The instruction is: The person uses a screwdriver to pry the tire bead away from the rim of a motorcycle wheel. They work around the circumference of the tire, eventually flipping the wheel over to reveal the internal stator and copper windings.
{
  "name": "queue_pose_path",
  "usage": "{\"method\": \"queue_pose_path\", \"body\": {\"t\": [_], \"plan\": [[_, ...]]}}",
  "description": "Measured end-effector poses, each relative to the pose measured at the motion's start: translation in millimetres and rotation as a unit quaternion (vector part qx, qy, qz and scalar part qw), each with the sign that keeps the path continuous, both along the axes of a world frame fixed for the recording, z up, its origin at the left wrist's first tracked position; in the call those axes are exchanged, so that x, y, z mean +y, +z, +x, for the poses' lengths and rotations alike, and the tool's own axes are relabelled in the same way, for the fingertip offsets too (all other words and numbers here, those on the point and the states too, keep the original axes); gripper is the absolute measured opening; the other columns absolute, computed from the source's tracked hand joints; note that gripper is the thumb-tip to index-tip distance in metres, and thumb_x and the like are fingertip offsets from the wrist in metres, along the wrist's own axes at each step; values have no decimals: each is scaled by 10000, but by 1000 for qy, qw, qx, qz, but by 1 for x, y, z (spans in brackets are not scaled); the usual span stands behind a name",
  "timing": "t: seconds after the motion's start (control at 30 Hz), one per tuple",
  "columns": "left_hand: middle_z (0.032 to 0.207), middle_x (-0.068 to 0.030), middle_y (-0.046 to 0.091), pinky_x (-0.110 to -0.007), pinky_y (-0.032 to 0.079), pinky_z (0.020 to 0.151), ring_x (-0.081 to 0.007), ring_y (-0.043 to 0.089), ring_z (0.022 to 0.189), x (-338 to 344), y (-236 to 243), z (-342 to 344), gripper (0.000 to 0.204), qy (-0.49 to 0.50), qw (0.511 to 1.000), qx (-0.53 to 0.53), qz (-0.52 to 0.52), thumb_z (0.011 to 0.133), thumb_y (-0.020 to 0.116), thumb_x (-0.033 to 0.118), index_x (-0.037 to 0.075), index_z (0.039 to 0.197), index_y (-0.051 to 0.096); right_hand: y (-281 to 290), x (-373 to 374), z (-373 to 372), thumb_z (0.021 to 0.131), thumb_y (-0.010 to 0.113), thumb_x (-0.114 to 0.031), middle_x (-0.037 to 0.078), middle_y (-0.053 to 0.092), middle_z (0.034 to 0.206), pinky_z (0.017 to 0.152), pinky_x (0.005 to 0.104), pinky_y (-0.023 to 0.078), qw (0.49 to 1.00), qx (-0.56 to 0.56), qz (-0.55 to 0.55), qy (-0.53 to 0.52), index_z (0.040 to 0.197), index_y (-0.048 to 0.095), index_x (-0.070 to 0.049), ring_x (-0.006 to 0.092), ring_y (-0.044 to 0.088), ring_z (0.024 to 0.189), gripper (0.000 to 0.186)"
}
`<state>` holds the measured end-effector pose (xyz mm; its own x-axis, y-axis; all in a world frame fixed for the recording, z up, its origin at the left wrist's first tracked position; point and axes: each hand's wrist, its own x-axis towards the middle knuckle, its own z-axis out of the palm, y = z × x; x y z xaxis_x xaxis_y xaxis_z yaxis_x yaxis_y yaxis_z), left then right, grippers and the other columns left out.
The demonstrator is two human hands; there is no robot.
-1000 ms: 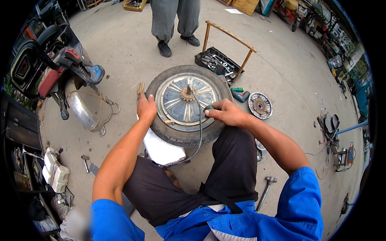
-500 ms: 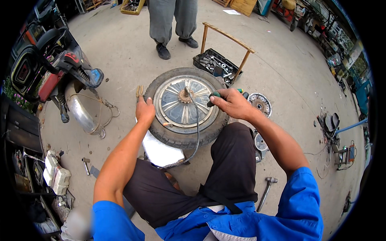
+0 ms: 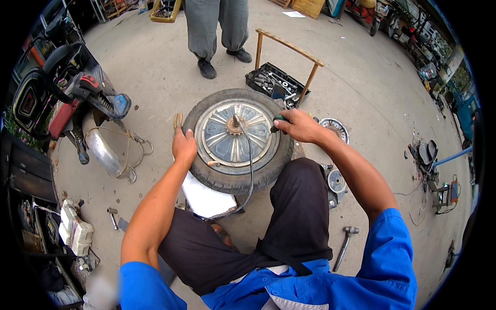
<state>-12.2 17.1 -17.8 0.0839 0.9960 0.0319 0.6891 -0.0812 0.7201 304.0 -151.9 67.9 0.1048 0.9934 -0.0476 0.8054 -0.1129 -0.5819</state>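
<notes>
A motor wheel with a black tyre and a ribbed grey hub cover lies flat before my knees. From its central axle a dark cable runs over the near side of the tyre. My left hand is closed at the tyre's left edge, thumb against the rubber. Just beyond it juts a forked tan piece; I cannot tell its kind or whether the hand holds it. My right hand grips a screwdriver-like tool by its dark green handle, its end at the hub cover's right rim.
A black tool box with a wooden handle stands beyond the wheel, near a standing person's legs. Metal hub parts and a hammer lie right. At left are a partly dismantled scooter and a socket wrench.
My right hand has moved slightly, bringing the green-handled tool down to the hub cover's right rim. My left hand stays at the tyre's edge. The view has shifted a little.
</notes>
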Motion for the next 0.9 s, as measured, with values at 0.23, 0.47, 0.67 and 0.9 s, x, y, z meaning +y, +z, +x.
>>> {"method": "queue_pose_path", "body": {"t": [0.23,0.47,0.67,0.9], "plan": [[1298,-322,590,-497,435,1030,-472,571,1204,5,-8,-4,546,3,1000,-3,2,980,521,295,-48,1404,486,7,5,-5,977,603,-367,233,678,830,779,494,494,1000,-4,-19,10,999,697,4,413,668,856,384],[1316,-318,584,-488,430,1040,-466,563,1222,5,-9,-3,540,0,1000,-13,10,980,519,282,-54,1401,488,15,8,-1,973,607,-349,236,698,948,850,477,497,997,-37,-43,61,1082,702,-15,394,667,959,364],[1308,-320,589,-483,429,1041,-467,566,1220,3,-6,-2,530,-2,999,-34,-1,979,522,264,-57,1399,489,14,12,5,985,599,-312,253,691,1066,911,478,490,988,-32,-29,148,1205,649,-10,416,643,1061,378],[1281,-323,602,-491,435,1027,-473,576,1199,1,-4,-2,530,-1,999,-33,5,977,525,265,-57,1396,490,11,10,4,1000,570,-316,273,683,940,847,520,493,989,-60,-23,136,1104,630,1,451,648,961,339]]}}
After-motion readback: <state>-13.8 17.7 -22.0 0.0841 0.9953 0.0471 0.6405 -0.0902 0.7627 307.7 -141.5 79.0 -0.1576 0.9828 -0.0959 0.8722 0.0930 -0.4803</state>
